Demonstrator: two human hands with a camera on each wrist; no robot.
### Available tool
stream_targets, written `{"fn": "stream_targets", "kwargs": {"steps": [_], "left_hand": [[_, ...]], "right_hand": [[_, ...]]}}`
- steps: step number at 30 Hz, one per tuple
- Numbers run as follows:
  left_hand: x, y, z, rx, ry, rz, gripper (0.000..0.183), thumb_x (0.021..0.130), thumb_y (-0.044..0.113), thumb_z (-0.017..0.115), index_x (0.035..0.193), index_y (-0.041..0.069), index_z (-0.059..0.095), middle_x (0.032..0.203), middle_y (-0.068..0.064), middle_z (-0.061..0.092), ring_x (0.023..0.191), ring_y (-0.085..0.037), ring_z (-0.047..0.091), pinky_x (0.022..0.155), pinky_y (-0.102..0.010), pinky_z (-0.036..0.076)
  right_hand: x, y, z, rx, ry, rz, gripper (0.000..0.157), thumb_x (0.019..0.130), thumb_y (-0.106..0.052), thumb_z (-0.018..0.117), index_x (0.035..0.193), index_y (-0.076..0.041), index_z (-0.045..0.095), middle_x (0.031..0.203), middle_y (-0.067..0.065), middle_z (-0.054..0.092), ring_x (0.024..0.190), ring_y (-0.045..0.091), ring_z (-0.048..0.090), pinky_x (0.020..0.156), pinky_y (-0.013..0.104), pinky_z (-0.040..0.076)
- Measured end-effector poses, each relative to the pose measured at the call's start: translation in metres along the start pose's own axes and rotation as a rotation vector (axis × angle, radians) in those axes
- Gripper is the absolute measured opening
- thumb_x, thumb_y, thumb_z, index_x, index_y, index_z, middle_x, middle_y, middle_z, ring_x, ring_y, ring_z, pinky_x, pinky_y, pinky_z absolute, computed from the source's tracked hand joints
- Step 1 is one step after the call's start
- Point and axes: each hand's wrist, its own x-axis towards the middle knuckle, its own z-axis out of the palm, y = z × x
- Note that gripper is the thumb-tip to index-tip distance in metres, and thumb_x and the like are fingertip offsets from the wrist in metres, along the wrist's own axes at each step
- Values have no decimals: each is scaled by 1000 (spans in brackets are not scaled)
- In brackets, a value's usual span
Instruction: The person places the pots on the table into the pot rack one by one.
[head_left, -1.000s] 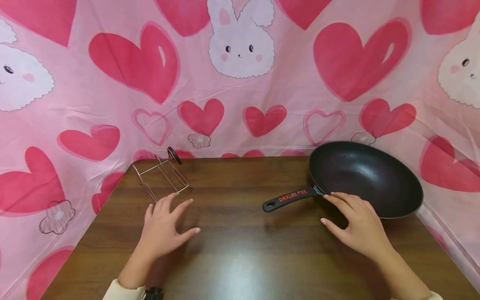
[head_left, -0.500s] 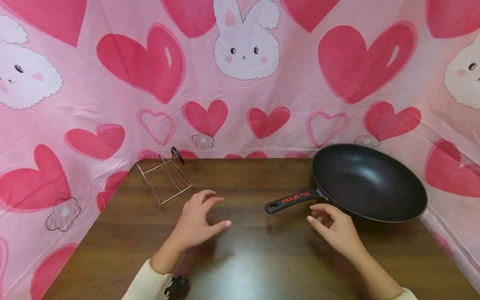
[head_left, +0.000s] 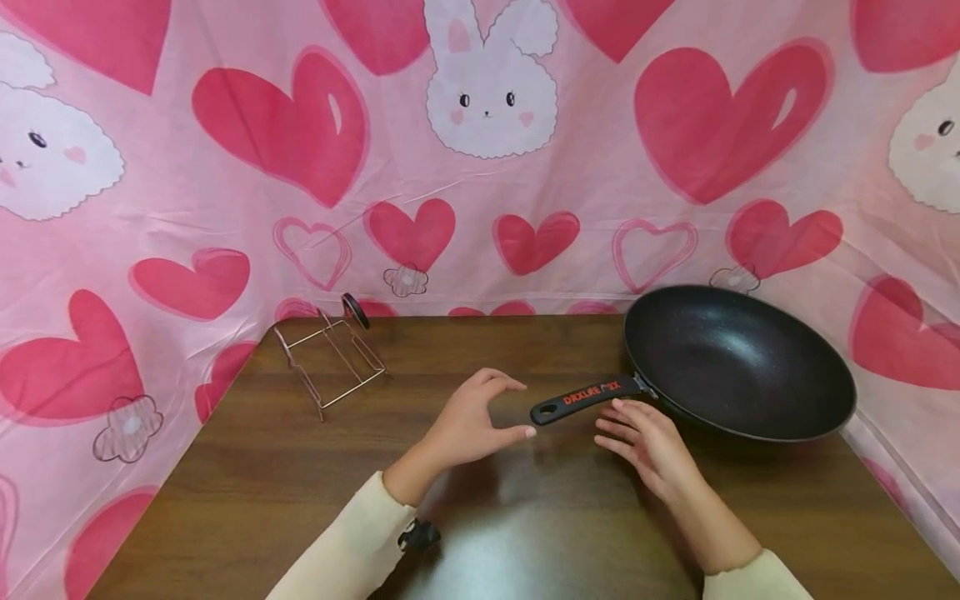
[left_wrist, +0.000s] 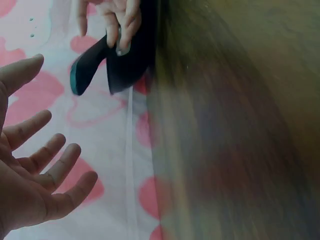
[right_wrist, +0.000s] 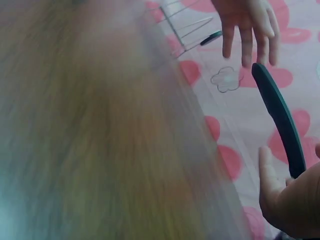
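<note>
A black frying pan (head_left: 738, 358) sits at the right of the table, its dark handle (head_left: 585, 400) with orange lettering reaching left. Just short of the handle's end is my left hand (head_left: 474, 425), thumb and fingers spread apart around nothing. My right hand (head_left: 656, 446) hovers along the handle's near side, close to where it joins the pan, with fingers loosely extended. Seen from the left wrist, the spread left fingers (left_wrist: 60, 160) hold nothing. In the right wrist view the handle (right_wrist: 281, 120) runs between the two hands, its lower end hidden behind the right hand (right_wrist: 295, 200).
At the table's back left stands a wire rack (head_left: 351, 385) with a black round piece (head_left: 356, 311) at its top. Pink cloth (head_left: 525, 183) with hearts and rabbits hangs behind and beside the brown wooden table (head_left: 247, 500).
My left hand has moved right, from near the wire rack to the handle's end. My right hand has drawn left from the pan's rim to beside the handle. Pan and rack stay put.
</note>
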Motion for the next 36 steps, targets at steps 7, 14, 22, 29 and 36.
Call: {"fn": "stream_targets", "kwargs": {"steps": [7,14,22,29,36], "left_hand": [[29,6,22,-107,-79,-29,54,76,37,84,122,15,66,116,-3,60,102,-16,60,87,-32,51],[50,11,38,-219,-125,-124,39,76,30,85,108,13,70,94,6,66,77,-8,60,69,-23,49],[51,19,45,-284,-159,-212,31,71,19,89,95,11,71,77,6,64,62,-8,59,57,-23,51],[44,34,53,-488,-256,-330,40,72,7,87,106,5,66,75,-2,63,58,-14,61,48,-31,55],[30,37,65,-372,-265,-323,40,69,7,89,104,7,68,69,2,61,49,-13,59,43,-27,52]], "right_hand": [[12,7,6,410,-27,63,15,102,-15,51,105,-15,66,102,6,68,98,22,65,88,40,54],[25,14,11,630,-56,65,12,103,-17,49,105,-11,58,98,9,68,92,23,66,86,35,54],[27,18,-1,641,-145,-14,18,103,-12,46,106,-13,64,93,8,70,84,21,67,81,35,56],[23,25,-16,593,-356,-128,31,105,-1,33,127,-14,50,106,10,67,95,24,67,87,39,54],[16,30,-26,480,-423,-152,41,101,11,32,135,-13,34,117,12,62,107,24,64,88,41,54]]}}
